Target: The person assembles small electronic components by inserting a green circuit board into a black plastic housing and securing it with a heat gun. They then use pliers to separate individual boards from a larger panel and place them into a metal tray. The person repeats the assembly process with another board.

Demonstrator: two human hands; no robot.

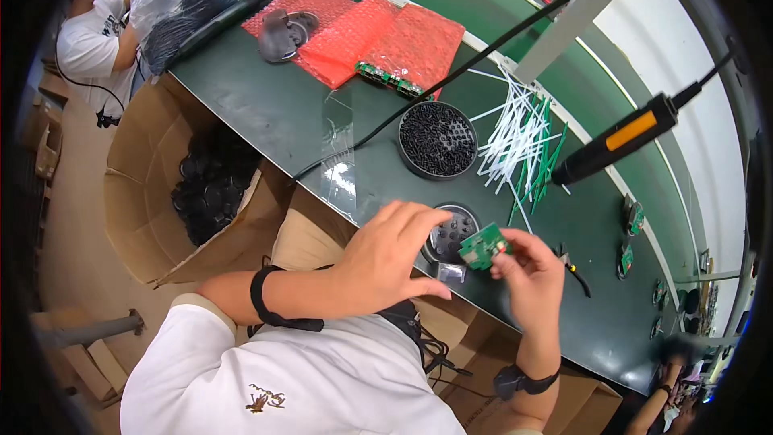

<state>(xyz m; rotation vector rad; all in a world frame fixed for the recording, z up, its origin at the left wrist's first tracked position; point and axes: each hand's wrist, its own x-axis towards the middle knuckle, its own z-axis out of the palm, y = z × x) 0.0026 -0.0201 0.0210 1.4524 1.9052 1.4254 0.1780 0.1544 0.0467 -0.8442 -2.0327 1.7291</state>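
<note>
Green and thin, a circuit board (481, 246) was pinched between the thumb and fingers of the right hand (531, 272), raised over the near edge of the dark worktop (258, 105). The left hand (390, 251) was spread wide, its thumb well apart from its fingers, just left of the board. A round dark housing (448, 234) lay beneath, near the worktop's edge, partly hidden by the board and the left hand. Past it sat a round dish (439, 176) filled with small black pieces, and to the right of that a loose pile of white and green strips (515, 138). A black tool with an orange band (620, 145) slanted above the worktop, while pliers (577, 277) lay just beside the right hand. Farther off were red bubble-wrap bags (423, 40), with a row of green boards (390, 79) along one edge. At left, an open cardboard box (133, 185) held many black parts (211, 189)
</note>
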